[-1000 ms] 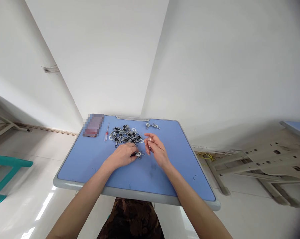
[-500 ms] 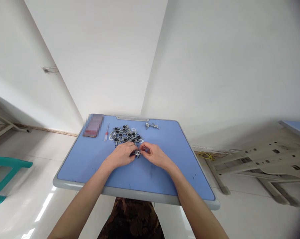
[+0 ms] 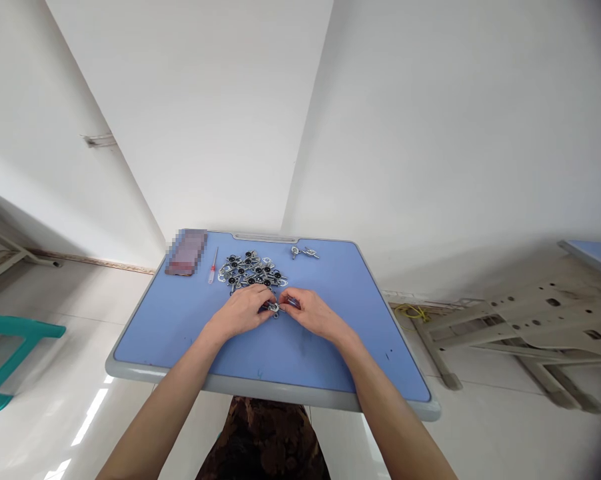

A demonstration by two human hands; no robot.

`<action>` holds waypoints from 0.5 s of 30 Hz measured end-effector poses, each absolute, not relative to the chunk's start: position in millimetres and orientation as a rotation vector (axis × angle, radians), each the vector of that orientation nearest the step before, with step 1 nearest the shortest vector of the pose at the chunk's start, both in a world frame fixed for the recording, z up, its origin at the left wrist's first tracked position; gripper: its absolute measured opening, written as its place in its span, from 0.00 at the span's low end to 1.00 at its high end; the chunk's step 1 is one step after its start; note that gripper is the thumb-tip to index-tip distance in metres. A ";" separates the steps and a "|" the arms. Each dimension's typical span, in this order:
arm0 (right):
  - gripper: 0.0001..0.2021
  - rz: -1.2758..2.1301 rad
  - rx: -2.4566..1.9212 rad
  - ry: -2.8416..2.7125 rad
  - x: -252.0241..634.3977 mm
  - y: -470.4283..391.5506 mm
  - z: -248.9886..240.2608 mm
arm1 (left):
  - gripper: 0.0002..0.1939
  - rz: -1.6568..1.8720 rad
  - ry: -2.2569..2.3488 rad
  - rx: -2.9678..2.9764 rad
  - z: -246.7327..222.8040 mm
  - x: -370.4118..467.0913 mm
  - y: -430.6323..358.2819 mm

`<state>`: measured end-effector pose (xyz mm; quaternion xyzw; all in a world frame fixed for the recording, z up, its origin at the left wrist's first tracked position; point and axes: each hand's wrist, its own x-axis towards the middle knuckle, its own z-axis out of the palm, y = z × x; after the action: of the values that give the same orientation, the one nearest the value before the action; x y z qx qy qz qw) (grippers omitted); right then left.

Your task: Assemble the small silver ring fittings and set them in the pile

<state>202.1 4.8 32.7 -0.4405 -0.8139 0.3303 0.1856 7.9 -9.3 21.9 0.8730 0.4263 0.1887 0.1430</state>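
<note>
My left hand (image 3: 244, 311) is closed round a small silver metal fitting (image 3: 275, 310) with a ring-shaped end, low over the desk. From the other side my right hand (image 3: 309, 312) meets the fitting with thumb and forefinger pinched. A slim shiny metal piece (image 3: 293, 302) shows between those right fingers; its kind is too small to make out. Just beyond my hands lies a pile of similar metal fittings with black round caps (image 3: 250, 270), partly hidden by my left fingers. Two silver fittings (image 3: 304, 253) lie apart near the desk's far edge.
The blue desk (image 3: 330, 360) has a raised grey rim. A blurred-out phone-like slab (image 3: 186, 253) and a screwdriver with a clear and red handle (image 3: 212, 272) lie at left. A green stool (image 3: 20, 330) stands left on the floor, and a folded beige desk (image 3: 525, 320) right.
My fingers have shifted slightly around the fitting. The slim metal piece in my right fingers now shows more clearly. The pile and the other things lie as before.
</note>
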 end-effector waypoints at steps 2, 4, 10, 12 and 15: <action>0.07 0.925 -1.237 -2.305 201.9 5.4 32.2 | 0.04 0.537 1.224 2.518 21.0 8.1 -8.4; 0.06 0.907 -1.225 -2.327 201.7 5.9 30.8 | 0.04 0.533 1.214 2.512 20.3 8.3 -7.7; 0.07 0.809 -1.181 -2.423 201.7 6.6 23.5 | 0.04 0.516 1.198 2.501 18.3 8.6 -6.7; 0.07 0.778 -1.180 -2.460 201.4 6.5 21.1 | 0.04 0.516 1.197 2.497 17.8 8.6 -6.3; 0.07 0.740 -1.188 -2.496 201.4 6.5 18.5 | 0.04 0.523 1.199 2.497 17.8 8.8 -6.0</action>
<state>201.4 6.5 18.5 -0.4112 -0.8636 0.2561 0.1396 8.8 -6.0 17.8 0.8743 0.4199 0.1830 0.1609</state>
